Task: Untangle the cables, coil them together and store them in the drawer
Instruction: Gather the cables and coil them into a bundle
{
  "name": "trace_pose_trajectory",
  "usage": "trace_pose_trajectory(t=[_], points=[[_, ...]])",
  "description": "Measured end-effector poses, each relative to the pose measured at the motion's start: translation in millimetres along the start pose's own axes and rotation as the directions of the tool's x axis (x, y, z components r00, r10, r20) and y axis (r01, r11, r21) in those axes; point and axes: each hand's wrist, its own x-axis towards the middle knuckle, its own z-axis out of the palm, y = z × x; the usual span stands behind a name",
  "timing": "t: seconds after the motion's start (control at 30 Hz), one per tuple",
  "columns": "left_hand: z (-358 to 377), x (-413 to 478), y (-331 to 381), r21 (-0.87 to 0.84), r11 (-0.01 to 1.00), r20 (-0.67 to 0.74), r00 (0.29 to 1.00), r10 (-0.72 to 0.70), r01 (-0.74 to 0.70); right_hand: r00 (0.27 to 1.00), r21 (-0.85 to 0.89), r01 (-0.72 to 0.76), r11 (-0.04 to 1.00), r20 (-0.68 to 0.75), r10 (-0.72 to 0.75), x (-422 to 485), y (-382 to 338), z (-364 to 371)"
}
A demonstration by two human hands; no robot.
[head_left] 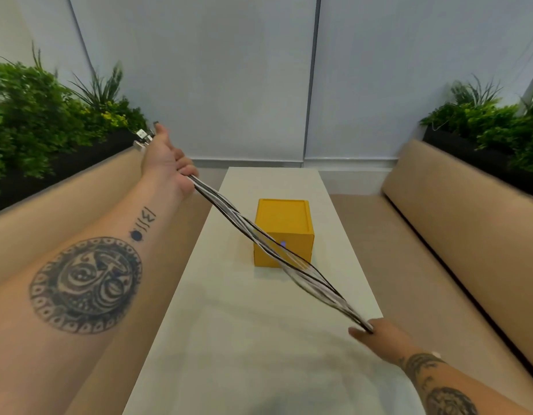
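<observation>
A person's left hand (166, 163) clutched one end of the black and white cables (271, 250), plugs (142, 136) jutting past the fist. The right hand (379, 333), blurred, appeared to pinch the other end low over the white table (229, 324). The bundle stretched above the closed yellow drawer box (281, 217). Even tension, with fingers combing along the length, would best part the twisted strands before coiling.

- The left arm is being held outstretched and raised, the cables (268, 247) being gripped in the left hand (165, 164).
- The right hand (379, 333) is being held low, the same cables being pinched by it.
</observation>
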Motion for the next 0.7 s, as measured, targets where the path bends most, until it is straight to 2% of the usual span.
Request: trace_pose_trajectory(t=[0.07, 0.13, 0.23, 0.3, 0.4, 0.53, 0.6, 0.7], points=[[4, 2, -6, 0.012, 1.000, 0.010, 1.000, -0.015, 0.015, 0.988, 0.002, 0.100, 0.995, 0.119, -0.099, 0, -24, -7], [8, 4, -14, 0.030, 0.998, 0.050, 0.997, -0.061, 0.060, 0.960, 0.151, 0.222, 0.963, 0.137, -0.243, -1, -63, -21], [16, 5, -31, 0.099, 0.989, 0.100, 0.988, -0.117, 0.107, 0.892, 0.412, 0.420, 0.809, -0.020, -0.452, -16, -158, -63], [22, 3, -45, 0.132, 0.982, 0.126, 0.981, -0.151, 0.134, 0.838, 0.439, 0.531, 0.725, -0.146, -0.525, -28, -227, -93], [31, 4, -51, 0.163, 0.976, 0.149, 0.975, -0.166, 0.141, 0.804, 0.437, 0.591, 0.678, -0.251, -0.540, -34, -303, -129], [35, 13, -36, 0.226, 0.967, 0.090, 0.986, -0.140, 0.116, 0.772, 0.404, 0.631, 0.663, -0.419, -0.479, -31, -340, -133], [35, 20, -26, 0.263, 0.959, 0.054, 0.991, -0.123, 0.105, 0.758, 0.378, 0.633, 0.676, -0.480, -0.442, -33, -341, -123], [31, 34, -3, 0.271, 0.959, 0.019, 0.996, -0.090, 0.081, 0.809, 0.321, 0.547, 0.773, -0.442, -0.388, -22, -322, -101]])
